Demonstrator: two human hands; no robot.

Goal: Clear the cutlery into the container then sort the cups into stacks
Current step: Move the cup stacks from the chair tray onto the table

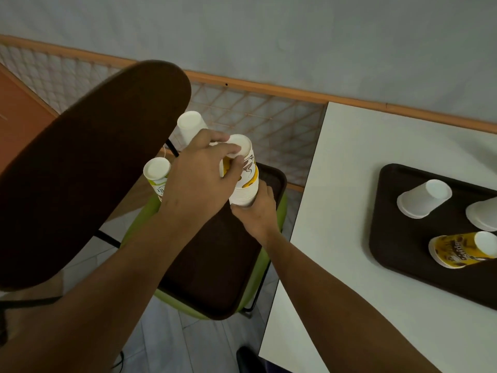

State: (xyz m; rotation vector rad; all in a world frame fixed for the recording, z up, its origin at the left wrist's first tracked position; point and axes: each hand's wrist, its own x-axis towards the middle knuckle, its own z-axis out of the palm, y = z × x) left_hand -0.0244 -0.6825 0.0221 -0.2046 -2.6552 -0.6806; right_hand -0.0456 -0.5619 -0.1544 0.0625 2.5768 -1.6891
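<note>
At the far edge of the chair tray I have the yellow-printed cup stack between both hands, bases up. My left hand comes over the top of it, fingers curled round the upper cup and thumb on the near side, pinching it. My right hand grips the stack's lower rims from underneath, fingers wrapped round them. I cannot tell whether the stack touches the tray or hangs just above it. Toward the tray's far-left corner stand two more stacks, also bases up: a green-printed stack nearer me and a plain white stack farther off, partly behind my left hand. The tray lies on a green chair seat, with the dark chair back to its left. Right of the tray, well apart, a white table carries a second tray holding two white cups and a yellow-printed cup
</note>
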